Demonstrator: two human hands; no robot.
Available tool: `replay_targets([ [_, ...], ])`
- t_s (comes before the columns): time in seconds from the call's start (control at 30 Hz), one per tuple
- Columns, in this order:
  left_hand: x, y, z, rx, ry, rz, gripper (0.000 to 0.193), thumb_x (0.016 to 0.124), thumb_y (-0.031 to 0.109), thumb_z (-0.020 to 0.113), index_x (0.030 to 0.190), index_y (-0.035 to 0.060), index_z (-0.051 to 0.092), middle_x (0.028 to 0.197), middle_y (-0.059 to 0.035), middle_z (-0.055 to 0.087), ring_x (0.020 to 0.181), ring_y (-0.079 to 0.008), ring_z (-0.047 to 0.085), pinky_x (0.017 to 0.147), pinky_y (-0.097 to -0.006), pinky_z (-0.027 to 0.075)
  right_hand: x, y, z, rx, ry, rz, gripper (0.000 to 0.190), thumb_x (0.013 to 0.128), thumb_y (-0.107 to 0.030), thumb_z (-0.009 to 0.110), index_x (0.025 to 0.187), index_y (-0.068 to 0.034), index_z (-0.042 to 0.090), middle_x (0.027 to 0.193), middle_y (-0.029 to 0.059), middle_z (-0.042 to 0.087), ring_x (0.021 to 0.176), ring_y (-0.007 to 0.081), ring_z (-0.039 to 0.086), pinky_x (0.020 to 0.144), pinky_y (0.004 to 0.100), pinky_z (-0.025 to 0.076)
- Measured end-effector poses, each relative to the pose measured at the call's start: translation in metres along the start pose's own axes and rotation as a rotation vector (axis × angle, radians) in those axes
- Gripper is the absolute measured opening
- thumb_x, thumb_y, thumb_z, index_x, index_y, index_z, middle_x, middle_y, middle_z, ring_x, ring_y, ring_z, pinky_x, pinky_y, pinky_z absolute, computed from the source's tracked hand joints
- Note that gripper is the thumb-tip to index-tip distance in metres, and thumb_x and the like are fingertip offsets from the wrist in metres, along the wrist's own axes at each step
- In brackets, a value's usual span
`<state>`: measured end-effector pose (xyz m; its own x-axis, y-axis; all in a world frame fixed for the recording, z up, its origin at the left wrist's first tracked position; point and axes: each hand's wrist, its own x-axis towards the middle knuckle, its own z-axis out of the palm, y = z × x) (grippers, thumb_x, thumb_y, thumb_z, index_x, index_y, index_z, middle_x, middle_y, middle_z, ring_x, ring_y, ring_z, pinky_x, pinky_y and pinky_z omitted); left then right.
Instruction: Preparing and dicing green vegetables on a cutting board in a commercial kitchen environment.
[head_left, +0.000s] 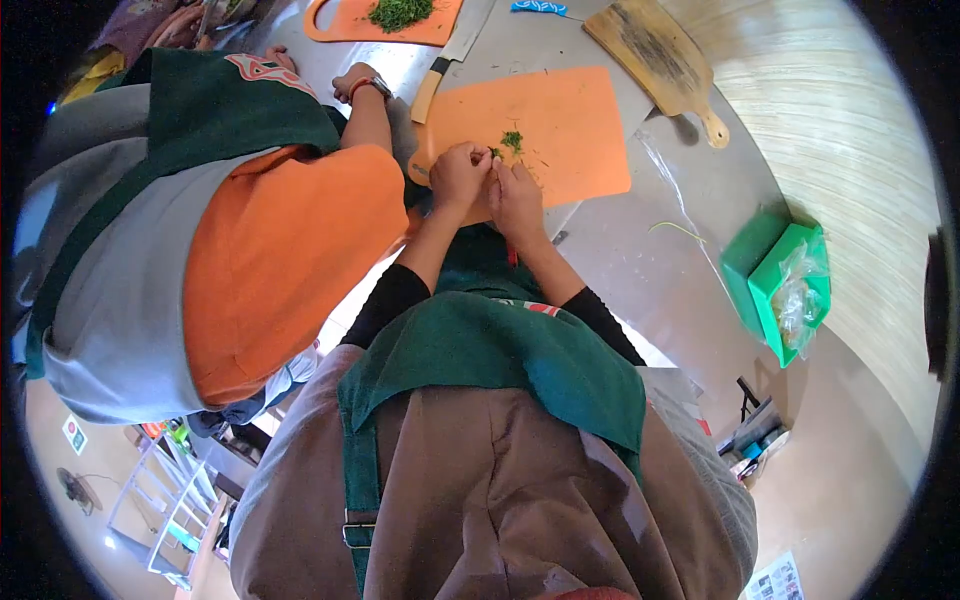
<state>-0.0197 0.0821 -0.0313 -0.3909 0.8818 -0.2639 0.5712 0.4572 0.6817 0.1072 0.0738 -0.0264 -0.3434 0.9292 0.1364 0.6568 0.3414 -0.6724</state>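
My left hand (459, 177) and my right hand (517, 196) meet over the near left part of an orange plastic cutting board (577, 120). Their fingertips pinch a small bit of green herb (495, 152), mostly hidden by the fingers. Just beyond them lies a little heap of chopped green herb (512, 141), with loose shreds scattered around it. A kitchen knife (427, 91) with a pale wooden handle lies at the board's left edge, its blade pointing away from me.
A co-worker (300, 240) in an orange sleeve stands close on my left. Another orange board (345, 21) holds chopped herb (401, 13). At right are a wooden paddle board (660, 64) and a green bin (765, 292) with plastic bags. A blue patterned object (538, 7) lies at the back.
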Motion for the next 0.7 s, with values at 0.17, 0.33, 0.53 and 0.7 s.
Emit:
replay_targets([
  [0.17, -0.003, 0.003, 0.002, -0.108, 0.029, -0.029, 0.019, 0.079, 0.024, 0.074, 0.089, 0.0079, 0.071, 0.080, -0.0081, 0.071, 0.073, -0.0209, 0.070, 0.066, -0.0325, 0.053, -0.001, 0.004, 0.000, 0.000, -0.002, -0.017, 0.033, 0.076, -0.003, 0.061, 0.108, 0.001, 0.063, 0.079, 0.0170, 0.054, 0.074, 0.0348, 0.057, 0.065, 0.0444, 0.048],
  [0.33, -0.004, -0.003, 0.004, -0.156, 0.045, -0.013, 0.018, 0.079, 0.020, 0.074, 0.091, 0.0058, 0.070, 0.078, -0.0090, 0.070, 0.071, -0.0197, 0.069, 0.065, -0.0323, 0.053, -0.002, 0.005, 0.004, -0.006, 0.008, 0.002, 0.035, 0.076, -0.003, 0.061, 0.110, 0.000, 0.062, 0.079, 0.0169, 0.054, 0.074, 0.0351, 0.057, 0.065, 0.0442, 0.048],
  [0.53, -0.009, -0.010, 0.001, 0.037, 0.150, 0.330, 0.019, 0.080, 0.023, 0.072, 0.091, 0.0082, 0.071, 0.083, -0.0096, 0.068, 0.074, -0.0258, 0.068, 0.066, -0.0355, 0.053, -0.002, 0.006, 0.003, 0.019, -0.004, 0.022, 0.034, 0.076, -0.003, 0.060, 0.111, 0.000, 0.062, 0.080, 0.0169, 0.054, 0.075, 0.0354, 0.057, 0.066, 0.0447, 0.048],
  [0.7, -0.012, -0.002, -0.003, 0.085, 0.100, 0.242, 0.020, 0.080, 0.027, 0.072, 0.089, 0.0093, 0.073, 0.085, -0.0091, 0.069, 0.076, -0.0261, 0.068, 0.069, -0.0356, 0.053, -0.003, 0.008, 0.006, -0.013, -0.001, 0.019, 0.035, 0.077, -0.005, 0.060, 0.111, -0.001, 0.062, 0.082, 0.0168, 0.054, 0.078, 0.0352, 0.057, 0.066, 0.0458, 0.048],
])
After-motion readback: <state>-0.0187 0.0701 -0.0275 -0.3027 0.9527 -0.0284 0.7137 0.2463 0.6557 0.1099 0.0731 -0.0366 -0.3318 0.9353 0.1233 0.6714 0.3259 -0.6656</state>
